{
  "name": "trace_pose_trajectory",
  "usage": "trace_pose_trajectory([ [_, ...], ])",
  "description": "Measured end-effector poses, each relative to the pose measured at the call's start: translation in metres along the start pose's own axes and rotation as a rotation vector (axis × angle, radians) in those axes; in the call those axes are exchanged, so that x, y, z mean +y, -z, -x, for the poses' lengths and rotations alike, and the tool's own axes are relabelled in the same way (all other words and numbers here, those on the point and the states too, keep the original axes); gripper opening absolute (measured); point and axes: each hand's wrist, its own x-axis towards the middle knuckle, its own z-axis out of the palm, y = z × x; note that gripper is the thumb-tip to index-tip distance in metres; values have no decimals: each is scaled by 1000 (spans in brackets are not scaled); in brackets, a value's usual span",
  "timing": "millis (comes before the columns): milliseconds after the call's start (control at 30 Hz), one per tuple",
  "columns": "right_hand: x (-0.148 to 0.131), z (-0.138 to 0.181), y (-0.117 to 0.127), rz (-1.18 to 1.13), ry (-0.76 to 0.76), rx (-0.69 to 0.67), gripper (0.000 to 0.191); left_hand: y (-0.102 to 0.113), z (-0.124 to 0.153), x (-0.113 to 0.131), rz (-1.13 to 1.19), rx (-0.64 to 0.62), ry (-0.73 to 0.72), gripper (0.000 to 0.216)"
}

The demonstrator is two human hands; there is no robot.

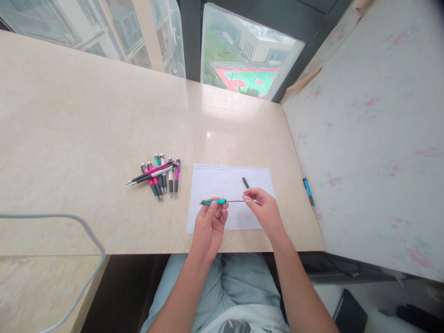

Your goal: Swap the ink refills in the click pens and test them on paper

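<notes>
Between the thumb and fingers of my left hand (210, 222) is the green pen barrel (218, 201), lying level with its clip end to the left. A thin dark refill (236, 201) sticks out of the barrel's right end. My right hand (264, 210) is closed in a pinch at the refill's pale tip; whether a spring sits there is too small to tell. A black pen grip (245, 182) lies loose on the white paper (208, 185), just beyond my right fingers. Both hands are above the paper.
Several pens (159, 178) in pink, white, green and purple lie in a crossed pile left of the paper. A blue pen (308, 190) rests along the wall (374, 152) at the right. A grey cable (79, 219) loops over the table's (86, 125) left front edge.
</notes>
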Motion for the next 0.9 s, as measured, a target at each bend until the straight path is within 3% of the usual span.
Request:
trace_pose_trajectory([
  [100, -3, 16, 2, -303, -97, 51, 14, 0, 0, -1, -7, 7, -1, 13],
  [200, -9, 27, 4, -434, -90, 106, 14, -1, 0, -2, -14, 16, -4, 12],
  [400, -20, 32, 6, -409, -15, 180, 11, -1, 0, -4, -35, 14, -25, 13],
  [900, -17, 32, -3, -276, -3, 97, 11, -5, 7, -10, -111, -21, -21, 19],
])
